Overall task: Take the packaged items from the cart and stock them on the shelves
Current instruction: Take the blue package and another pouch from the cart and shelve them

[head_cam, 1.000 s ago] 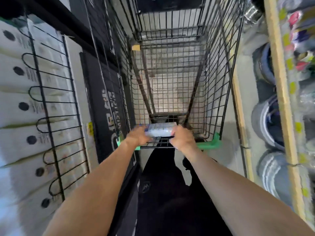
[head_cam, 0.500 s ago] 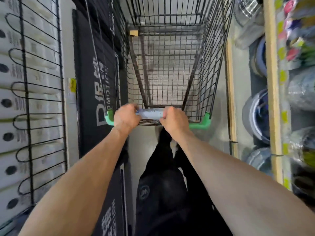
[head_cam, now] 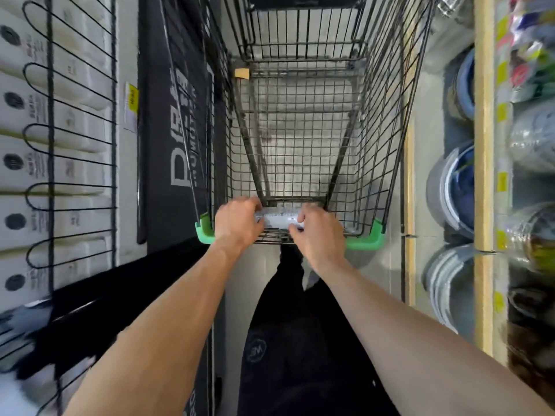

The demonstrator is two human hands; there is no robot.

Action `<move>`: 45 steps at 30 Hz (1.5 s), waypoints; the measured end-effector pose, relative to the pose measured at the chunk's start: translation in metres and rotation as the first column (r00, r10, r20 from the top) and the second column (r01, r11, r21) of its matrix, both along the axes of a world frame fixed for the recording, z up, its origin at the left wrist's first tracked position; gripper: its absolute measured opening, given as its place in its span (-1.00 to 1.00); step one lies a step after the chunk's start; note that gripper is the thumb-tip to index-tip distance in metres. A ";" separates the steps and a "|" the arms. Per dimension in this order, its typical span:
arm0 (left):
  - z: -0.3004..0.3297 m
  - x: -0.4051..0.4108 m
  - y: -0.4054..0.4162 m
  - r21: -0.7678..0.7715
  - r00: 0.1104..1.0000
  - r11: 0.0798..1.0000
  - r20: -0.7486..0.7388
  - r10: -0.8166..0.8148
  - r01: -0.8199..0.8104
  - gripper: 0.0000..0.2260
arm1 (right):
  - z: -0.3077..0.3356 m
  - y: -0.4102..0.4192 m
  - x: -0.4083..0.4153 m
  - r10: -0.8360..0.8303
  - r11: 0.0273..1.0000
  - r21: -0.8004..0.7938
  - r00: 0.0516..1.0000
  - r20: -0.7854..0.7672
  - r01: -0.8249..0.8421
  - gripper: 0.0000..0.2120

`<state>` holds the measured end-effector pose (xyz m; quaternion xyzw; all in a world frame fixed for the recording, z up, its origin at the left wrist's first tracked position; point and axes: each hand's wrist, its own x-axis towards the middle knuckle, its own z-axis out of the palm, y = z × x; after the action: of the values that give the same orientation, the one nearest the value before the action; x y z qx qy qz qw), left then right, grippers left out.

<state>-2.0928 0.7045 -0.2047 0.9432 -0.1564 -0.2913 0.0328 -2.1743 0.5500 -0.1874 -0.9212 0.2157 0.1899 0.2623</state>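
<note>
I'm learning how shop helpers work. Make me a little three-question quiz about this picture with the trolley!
1. True or false: the black wire shopping cart has a heap of packaged items in its basket.
2. What are the left hand and the right hand gripping?
A) a blue bucket
B) the cart's pale handle bar with green plastic corner caps
C) a white box
3. Fill in: the rows of white boxes with black dots sit behind a black ____ rack on the person's left.

Key
1. False; the basket looks empty.
2. B
3. wire
</note>
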 end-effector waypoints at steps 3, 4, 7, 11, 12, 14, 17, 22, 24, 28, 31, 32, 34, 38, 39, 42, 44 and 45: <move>-0.003 -0.018 0.014 0.107 0.988 0.994 -0.151 0.008 0.008 -0.72 | -0.001 0.013 -0.020 0.036 0.999 0.031 0.997 -0.068 -0.034 -0.70; -0.004 -0.023 0.017 0.136 0.979 0.991 -0.202 0.023 0.005 -0.70 | -0.003 0.015 -0.026 0.051 0.998 0.044 0.995 -0.091 -0.047 -0.67; -0.010 -0.042 0.026 0.214 0.962 0.976 -0.272 0.018 0.042 -0.67 | -0.005 0.016 -0.050 0.064 0.995 0.081 0.983 -0.169 -0.051 -0.65; -0.016 -0.064 0.042 0.302 0.954 0.933 -0.281 -0.108 0.194 -0.62 | -0.007 0.022 -0.081 0.097 0.992 0.100 0.975 -0.199 -0.078 -0.68; -0.017 -0.068 0.046 0.325 0.947 0.917 -0.290 -0.139 0.233 -0.59 | -0.007 0.026 -0.088 0.116 0.992 0.076 0.977 -0.177 -0.104 -0.69; -0.020 -0.076 0.055 0.350 0.930 0.890 -0.319 -0.180 0.292 -0.55 | -0.005 0.032 -0.100 0.152 0.988 -0.004 0.984 -0.092 -0.153 -0.77; -0.025 -0.089 0.065 0.331 0.920 0.894 -0.346 -0.182 0.301 -0.54 | -0.007 0.030 -0.110 0.165 0.981 -0.112 0.986 0.028 -0.161 -0.82; -0.034 -0.089 0.068 0.196 0.861 0.949 -0.494 -0.122 0.247 -0.31 | -0.012 0.031 -0.121 0.200 0.975 -0.088 0.979 -0.030 -0.202 -0.84; -0.038 -0.087 0.074 0.147 0.814 0.973 -0.578 -0.063 0.179 -0.24 | -0.014 0.031 -0.127 0.209 0.974 -0.079 0.977 -0.038 -0.211 -0.85; -0.046 -0.085 0.089 0.052 0.767 0.993 -0.640 -0.051 0.109 -0.34 | -0.015 0.030 -0.137 0.267 0.956 -0.111 0.962 -0.055 -0.271 -0.82; -0.046 -0.084 0.087 0.033 0.873 0.982 -0.464 -0.150 0.186 -0.50 | -0.014 0.034 -0.144 0.301 0.941 -0.134 0.950 -0.086 -0.311 -0.73; -0.047 -0.081 0.084 0.064 0.898 0.971 -0.400 -0.185 0.229 -0.51 | -0.016 0.034 -0.143 0.299 0.939 -0.145 0.949 -0.098 -0.311 -0.68; -0.046 -0.071 0.076 0.124 0.910 0.959 -0.367 -0.194 0.255 -0.54 | -0.020 0.035 -0.138 0.260 0.952 -0.125 0.955 -0.144 -0.278 -0.55; -0.034 -0.031 0.066 0.062 0.826 0.982 -0.552 -0.114 0.177 -0.52 | -0.020 0.032 -0.112 -0.138 0.946 0.269 0.975 -0.175 0.182 -0.30; -0.026 -0.017 0.063 0.024 0.792 0.986 -0.599 -0.117 0.163 -0.54 | -0.017 0.030 -0.101 -0.245 0.884 0.366 0.955 -0.169 0.292 -0.27; 0.008 0.023 0.045 -0.079 0.701 0.968 -0.675 -0.228 0.239 -0.68 | 0.000 0.019 -0.070 -0.343 0.782 0.518 0.934 -0.104 0.345 -0.29; 0.037 0.047 0.022 -0.128 0.659 0.938 -0.680 -0.320 0.324 -0.71 | 0.019 0.008 -0.052 -0.310 0.796 0.538 0.950 -0.035 0.280 -0.29; 0.050 0.056 0.009 -0.139 0.640 0.916 -0.676 -0.365 0.376 -0.72 | 0.029 0.003 -0.043 -0.280 0.823 0.515 0.960 -0.002 0.241 -0.30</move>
<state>-2.0365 0.7139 -0.1550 0.7142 -0.3201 -0.6220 0.0213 -2.2176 0.5530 -0.1587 -0.7869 0.2715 0.1685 0.5279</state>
